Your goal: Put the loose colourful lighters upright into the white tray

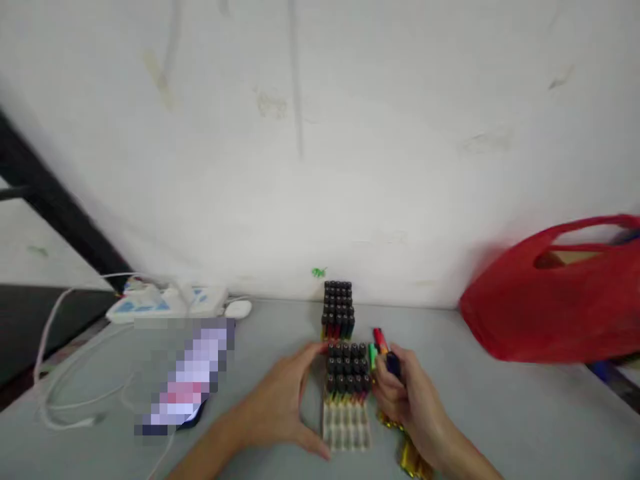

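Observation:
A pale rack [346, 430] with rows of holes lies in front of me on the grey tabletop. Its far rows hold black-topped coloured tubes [347, 365] standing upright; the near rows show bare holes. My left hand [280, 400] is spread along the rack's left side, thumb by the near corner and forefinger by the far corner. To the right of the rack, my right hand [405, 400] is closed around a red tube with a dark part [381, 340]. A green tube [373, 355] also shows at its fingers. Behind the rack stands another block of black-topped tubes [339, 303].
Gold shiny pieces [413, 460] lie beneath my right wrist. At left are a blurred-out phone [193, 373], a white power strip [170, 303], a white rounded case [239, 309] and loose white cables [45, 373]. A red bag [555, 300] stands at right, before a white wall.

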### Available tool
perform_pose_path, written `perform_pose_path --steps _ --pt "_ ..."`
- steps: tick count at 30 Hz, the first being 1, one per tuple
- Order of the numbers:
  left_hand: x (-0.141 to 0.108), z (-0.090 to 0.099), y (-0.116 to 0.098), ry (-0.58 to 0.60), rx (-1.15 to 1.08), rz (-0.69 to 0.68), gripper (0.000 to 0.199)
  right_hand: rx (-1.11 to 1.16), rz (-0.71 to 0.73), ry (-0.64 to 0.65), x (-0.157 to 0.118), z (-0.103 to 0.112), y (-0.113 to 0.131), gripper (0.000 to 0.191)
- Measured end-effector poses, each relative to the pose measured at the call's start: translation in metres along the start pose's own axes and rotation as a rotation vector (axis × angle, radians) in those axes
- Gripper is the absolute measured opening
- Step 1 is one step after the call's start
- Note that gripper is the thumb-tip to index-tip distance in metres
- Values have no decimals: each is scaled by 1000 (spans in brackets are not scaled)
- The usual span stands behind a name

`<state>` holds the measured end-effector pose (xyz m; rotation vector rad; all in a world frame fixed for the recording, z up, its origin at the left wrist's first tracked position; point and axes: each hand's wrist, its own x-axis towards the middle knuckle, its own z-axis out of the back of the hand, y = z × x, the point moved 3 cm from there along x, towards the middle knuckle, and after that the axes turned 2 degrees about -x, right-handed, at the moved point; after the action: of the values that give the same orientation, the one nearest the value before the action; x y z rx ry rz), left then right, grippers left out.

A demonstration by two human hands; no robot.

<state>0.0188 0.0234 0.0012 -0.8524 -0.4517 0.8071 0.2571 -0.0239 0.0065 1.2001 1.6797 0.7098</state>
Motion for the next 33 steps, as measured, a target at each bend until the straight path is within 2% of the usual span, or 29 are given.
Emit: perform_pose_path --steps 5,11,16,21,30,33 --pt "0 1 -10 -17 -26 -18 138 -45 43 -44 -5 -4 7 67" --pt "1 0 -7 -23 -40 -13 135 -97 47 -93 -6 0 5 58" --pt "0 0 -3 -14 -11 -3 137 -98 57 -104 -6 -2 6 60" --pt "0 -1 -3 -28 -11 -29 136 -72 31 -64 -8 -5 7 70" --pt "0 1 -4 -6 -4 -49 140 -42 20 83 -6 -5 -3 74" --pt "0 1 -4 -13 -9 -45 137 -77 21 57 -6 -7 -5 72"
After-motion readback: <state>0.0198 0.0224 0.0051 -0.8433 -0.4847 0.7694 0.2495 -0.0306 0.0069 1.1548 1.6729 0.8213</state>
